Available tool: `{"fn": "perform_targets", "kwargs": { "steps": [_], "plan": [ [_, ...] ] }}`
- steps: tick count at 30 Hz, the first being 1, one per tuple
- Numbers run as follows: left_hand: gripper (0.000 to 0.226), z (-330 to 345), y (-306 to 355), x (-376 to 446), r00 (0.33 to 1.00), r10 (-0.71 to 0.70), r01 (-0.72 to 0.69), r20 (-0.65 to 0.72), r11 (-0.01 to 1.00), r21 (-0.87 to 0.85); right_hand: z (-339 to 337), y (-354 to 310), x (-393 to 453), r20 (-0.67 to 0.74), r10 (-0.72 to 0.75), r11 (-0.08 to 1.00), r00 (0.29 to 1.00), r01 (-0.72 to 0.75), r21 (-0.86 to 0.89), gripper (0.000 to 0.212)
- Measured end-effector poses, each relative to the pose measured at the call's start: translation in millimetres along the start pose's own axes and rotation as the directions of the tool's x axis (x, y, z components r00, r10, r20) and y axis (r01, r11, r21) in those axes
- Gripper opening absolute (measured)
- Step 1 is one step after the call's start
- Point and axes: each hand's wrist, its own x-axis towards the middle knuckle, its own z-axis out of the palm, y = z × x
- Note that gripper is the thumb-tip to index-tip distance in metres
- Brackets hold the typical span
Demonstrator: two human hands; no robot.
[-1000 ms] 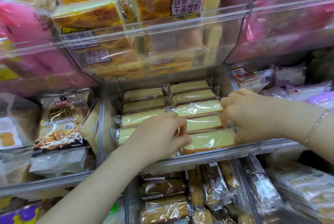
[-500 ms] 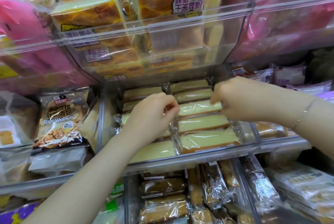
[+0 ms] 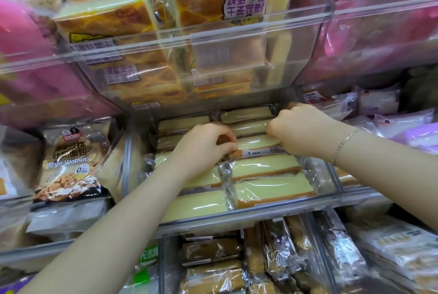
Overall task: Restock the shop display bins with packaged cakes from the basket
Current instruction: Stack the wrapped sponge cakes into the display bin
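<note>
bins (image 3: 237, 219): clear hard plastic, smooth, glare along rims | cake wrappers (image 3: 272, 189): thin clear film, glossy, crinkled at seams | cake inside: pale, matt, spongy | walnut bread bag (image 3: 71, 161): printed glossy plastic | bracelet (image 3: 343, 144): fine shiny metal chain | pink packs (image 3: 28, 56): glossy film

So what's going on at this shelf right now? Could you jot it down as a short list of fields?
place: shop shelf of clear display bins
middle bin: two rows of wrapped pale yellow cakes
left hand: fingers curled on a cake wrapper in the middle of the bin
right hand: curled on a cake in the right row
bin above: orange-crusted cake packs
left neighbour: Rye Walnuts bag
basket: not in view
</note>
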Motion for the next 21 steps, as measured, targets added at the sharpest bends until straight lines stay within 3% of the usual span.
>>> {"fn": "perform_targets", "kwargs": {
  "steps": [3, 6, 11, 16, 19, 21],
  "plan": [
    [0.014, -4.7, -0.4, -1.8, 0.999, 0.031, -0.03, -0.028, 0.999, 0.029, -3.6, 6.9, 0.2, 0.094, 0.007, 0.995, 0.996, -0.016, 0.099, 0.01],
    [0.022, -7.7, -6.3, 2.8, 0.986, 0.002, 0.014, -0.169, 0.996, 0.091, -3.6, 9.4, 5.7, 0.018, 0.064, 0.989, 0.998, -0.066, 0.132, 0.019],
    [0.026, -3.1, -12.2, 12.4, 0.992, -0.079, 0.082, -0.096, 0.996, 0.023, 3.5, 0.0, 17.5, -0.072, 0.049, 0.993, 0.996, -0.056, -0.105, 0.016],
    [0.028, -8.8, -18.3, 19.5, 1.0, -0.022, 0.022, 0.009, 0.999, -0.026, 5.8, 4.7, 26.5, -0.063, 0.062, 0.992, 0.996, -0.068, -0.11, 0.016],
    [0.018, -2.4, -18.5, 22.7, 0.999, 0.011, -0.011, -0.031, 1.0, -0.009, 9.2, 1.8, 26.9, -0.089, 0.067, 0.991, 0.994, -0.077, -0.108, 0.017],
    [0.016, 1.5, -17.8, 27.5, 0.995, -0.066, 0.062, -0.076, 0.997, -0.051, 11.0, 0.0, 27.9, -0.12, 0.092, 0.989, 0.989, -0.104, -0.106, 0.017]
  ]
}}
